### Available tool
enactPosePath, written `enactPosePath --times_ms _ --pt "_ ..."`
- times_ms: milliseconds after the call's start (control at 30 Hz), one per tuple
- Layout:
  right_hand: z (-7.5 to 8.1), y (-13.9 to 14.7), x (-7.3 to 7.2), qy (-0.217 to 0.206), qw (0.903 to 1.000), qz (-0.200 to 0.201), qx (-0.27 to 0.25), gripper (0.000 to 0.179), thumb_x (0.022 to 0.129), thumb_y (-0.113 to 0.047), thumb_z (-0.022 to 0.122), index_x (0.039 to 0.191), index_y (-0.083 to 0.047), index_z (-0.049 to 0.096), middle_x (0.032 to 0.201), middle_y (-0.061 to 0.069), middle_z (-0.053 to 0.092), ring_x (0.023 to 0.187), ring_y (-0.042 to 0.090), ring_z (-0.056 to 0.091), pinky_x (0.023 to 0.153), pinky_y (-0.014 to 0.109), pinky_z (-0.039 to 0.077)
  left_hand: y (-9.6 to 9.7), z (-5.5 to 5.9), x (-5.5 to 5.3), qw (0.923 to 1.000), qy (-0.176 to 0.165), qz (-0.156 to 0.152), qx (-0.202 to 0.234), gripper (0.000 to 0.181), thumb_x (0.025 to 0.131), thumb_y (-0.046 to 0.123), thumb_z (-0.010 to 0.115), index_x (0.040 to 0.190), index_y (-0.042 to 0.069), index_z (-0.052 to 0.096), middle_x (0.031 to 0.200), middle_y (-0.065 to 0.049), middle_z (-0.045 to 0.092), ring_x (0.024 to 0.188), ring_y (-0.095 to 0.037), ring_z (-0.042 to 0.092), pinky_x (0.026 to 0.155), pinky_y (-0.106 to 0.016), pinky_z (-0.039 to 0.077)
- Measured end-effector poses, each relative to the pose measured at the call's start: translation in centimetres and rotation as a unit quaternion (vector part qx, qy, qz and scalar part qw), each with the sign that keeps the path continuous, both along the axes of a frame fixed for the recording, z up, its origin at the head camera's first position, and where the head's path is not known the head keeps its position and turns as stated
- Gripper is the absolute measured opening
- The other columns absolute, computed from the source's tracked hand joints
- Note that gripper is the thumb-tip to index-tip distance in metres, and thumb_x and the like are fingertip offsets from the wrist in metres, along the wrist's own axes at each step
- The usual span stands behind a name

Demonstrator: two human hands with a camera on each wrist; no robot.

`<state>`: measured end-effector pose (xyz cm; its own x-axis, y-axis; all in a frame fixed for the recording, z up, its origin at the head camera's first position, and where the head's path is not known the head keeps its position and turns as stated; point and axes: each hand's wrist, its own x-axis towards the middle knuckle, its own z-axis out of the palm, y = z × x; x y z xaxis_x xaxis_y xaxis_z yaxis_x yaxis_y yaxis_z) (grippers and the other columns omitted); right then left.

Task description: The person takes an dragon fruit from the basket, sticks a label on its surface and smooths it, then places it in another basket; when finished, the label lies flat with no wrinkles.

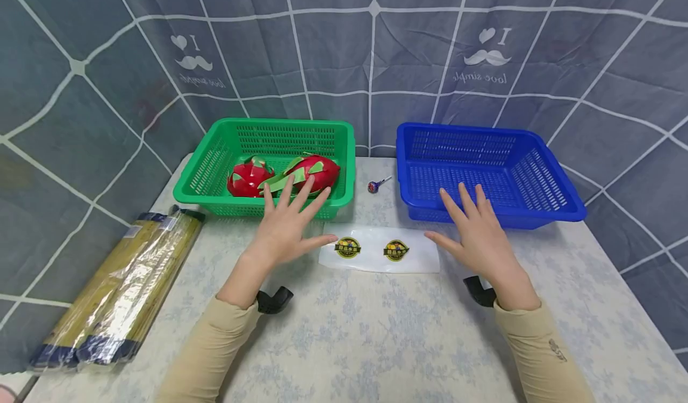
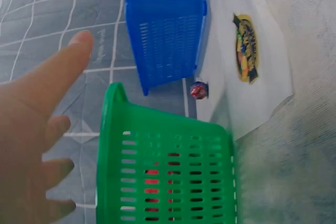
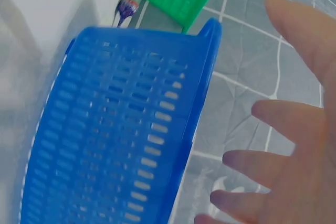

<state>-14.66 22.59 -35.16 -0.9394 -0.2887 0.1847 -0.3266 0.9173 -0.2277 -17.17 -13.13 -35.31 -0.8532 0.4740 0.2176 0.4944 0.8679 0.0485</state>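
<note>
My left hand is spread above the table before the green basket, its fingertips overlapping the front rim in the head view. Inside that basket lie two red dragon fruits with green scales, one at left and a longer one at right. Over by the blue basket, which holds nothing, my right hand also has its fingers spread. Between the thumbs a white plastic bag with two fruit logos lies flat. A wrapped lollipop sits between the baskets.
Long yellow packages in clear wrap lie along the table's left side. A grey checked cloth hangs behind the baskets and down both sides. The table is covered by a pale floral cloth.
</note>
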Motion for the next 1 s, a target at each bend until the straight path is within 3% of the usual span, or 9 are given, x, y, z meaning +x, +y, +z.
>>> enactPosePath --times_ms 100,200,367,567,700,767,867,933,1000 --pt "0.2 -0.3 -0.1 0.002 0.9986 0.006 -0.053 0.081 0.089 -0.053 0.056 0.151 -0.017 0.018 0.154 0.018 0.013 0.141 0.035 -0.001 0.104 0.063 0.016 -0.7 0.3 -0.1 0.9984 0.014 -0.02 0.051 0.084 0.084 0.064 0.053 0.151 0.023 0.021 0.156 -0.007 0.012 0.141 -0.038 0.003 0.104 -0.066 -0.002" --pt "0.8 -0.7 -0.4 0.01 0.9934 0.014 -0.114 0.08 0.089 -0.048 0.06 0.151 -0.017 0.021 0.153 0.015 0.021 0.141 0.035 0.011 0.102 0.063 0.021 -1.4 0.5 -0.2 0.9903 0.04 -0.039 0.127 0.077 0.086 0.054 0.059 0.148 0.018 0.03 0.154 -0.008 0.022 0.141 -0.034 0.011 0.108 -0.06 0.006" --pt "2.1 -1.9 -1.6 0.014 0.9745 0.044 -0.219 0.075 0.088 -0.038 0.066 0.149 -0.02 0.027 0.148 0.01 0.033 0.131 0.036 0.036 0.1 0.057 0.032 -2.8 0.1 0.0 0.9577 0.089 -0.048 0.27 0.063 0.085 0.031 0.068 0.14 0.01 0.045 0.14 -0.012 0.045 0.13 -0.031 0.036 0.103 -0.053 0.029" --pt "3.5 -3.8 -4.4 -0.002 0.9322 0.115 -0.343 0.067 0.087 -0.016 0.069 0.144 -0.017 0.035 0.141 0.007 0.044 0.128 0.024 0.041 0.098 0.047 0.039 -4.0 -1.3 0.3 0.8952 0.117 -0.002 0.43 0.048 0.084 0.01 0.069 0.13 0.008 0.055 0.115 -0.011 0.062 0.104 -0.025 0.053 0.081 -0.042 0.044" --pt "4.1 -5.4 -6.5 -0.021 0.9071 0.145 -0.395 0.063 0.087 -0.009 0.068 0.142 -0.014 0.037 0.138 0.009 0.047 0.126 0.023 0.044 0.098 0.045 0.039 -4.0 -2.8 0.3 0.8527 0.092 0.06 0.511 0.031 0.088 0.011 0.065 0.117 0.003 0.059 0.095 -0.011 0.066 0.09 -0.019 0.058 0.071 -0.03 0.044" --pt "4.2 -6.4 -7.5 -0.029 0.8979 0.154 -0.411 0.061 0.087 -0.008 0.067 0.141 -0.012 0.039 0.136 0.011 0.048 0.124 0.024 0.045 0.098 0.044 0.04 -4.1 -3.5 0.1 0.8245 0.059 0.084 0.556 0.025 0.09 0.015 0.063 0.11 0.001 0.058 0.087 -0.012 0.066 0.081 -0.017 0.059 0.067 -0.027 0.042" --pt "4.3 -8.0 -8.8 -0.046 0.8895 0.162 -0.425 0.057 0.088 -0.011 0.067 0.139 -0.011 0.042 0.134 0.012 0.049 0.122 0.023 0.047 0.097 0.042 0.04 -4.3 -4.3 -0.4 0.7714 0.0 0.116 0.626 0.026 0.091 0.025 0.063 0.105 0.003 0.055 0.075 -0.008 0.066 0.077 -0.015 0.063 0.069 -0.029 0.043" --pt "4.3 -9.1 -9.5 -0.06 0.8879 0.162 -0.426 0.055 0.088 -0.013 0.066 0.138 -0.011 0.043 0.133 0.012 0.05 0.121 0.023 0.049 0.096 0.04 0.041 -4.6 -4.6 -0.6 0.7428 -0.028 0.139 0.654 0.027 0.09 0.029 0.064 0.104 0.007 0.055 0.068 -0.004 0.065 0.074 -0.015 0.065 0.071 -0.03 0.045" --pt "4.3 -10.2 -10.2 -0.073 0.8856 0.168 -0.427 0.053 0.089 -0.014 0.066 0.137 -0.01 0.045 0.133 0.012 0.05 0.119 0.024 0.05 0.096 0.038 0.041 -4.8 -4.7 -0.9 0.7204 -0.05 0.157 0.674 0.028 0.09 0.029 0.065 0.105 0.007 0.054 0.065 0.001 0.065 0.075 -0.018 0.067 0.074 -0.032 0.047"
